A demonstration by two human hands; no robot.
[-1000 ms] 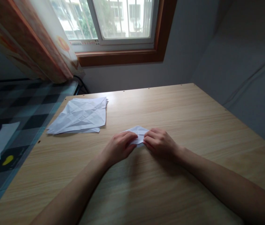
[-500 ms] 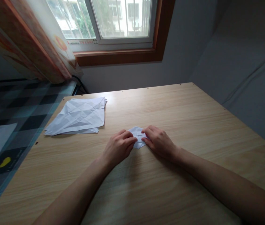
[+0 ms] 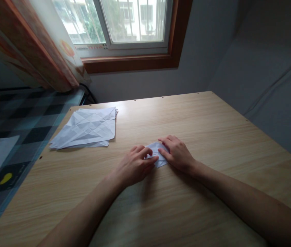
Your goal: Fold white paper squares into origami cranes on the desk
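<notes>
A small piece of folded white paper (image 3: 156,146) lies on the wooden table (image 3: 181,116), with crease lines across its middle. My left hand (image 3: 137,163) is at its left side, fingers curled and thumb reaching over the near part, closed on that edge. On the other side, my right hand (image 3: 177,152) rests over the right edge of the paper, thumb and fingers spread apart and pressing on it. Both palms hide parts of the paper's sides.
A stack of creased white sheets (image 3: 91,125) lies at the table's far left. Beyond the left edge is a checked cloth (image 3: 45,120) with a white paper piece (image 3: 1,157) on it. A window (image 3: 135,24) and a curtain (image 3: 45,44) are behind.
The folded paper has shifted slightly right and toward me, turning a little. My left hand has moved right with it, and my right hand's fingers have spread farther over the paper.
</notes>
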